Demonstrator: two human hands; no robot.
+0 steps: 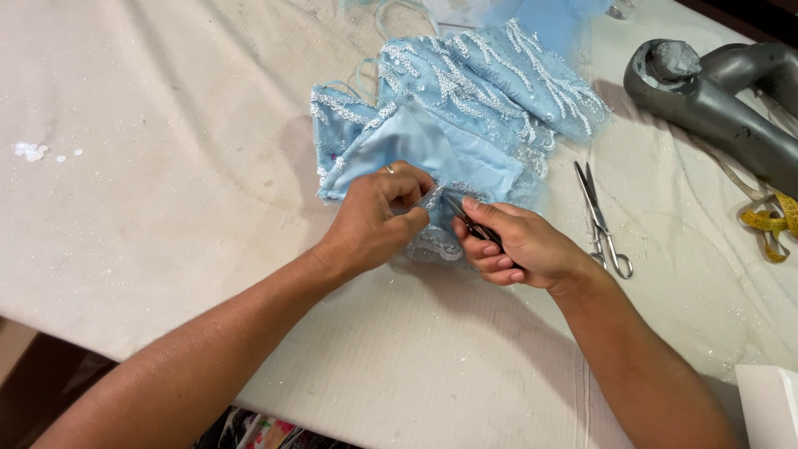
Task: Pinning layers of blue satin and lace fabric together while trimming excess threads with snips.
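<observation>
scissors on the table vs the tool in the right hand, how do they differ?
The scissors lie loose on the table, untouched; the small tool is gripped in the right hand. The scissors are long, in full view and silver; the small tool is short, dark and mostly hidden by fingers. The tool's tip meets the blue garment pinched by the left hand; the scissors lie beside it. Both look like metal.
</observation>
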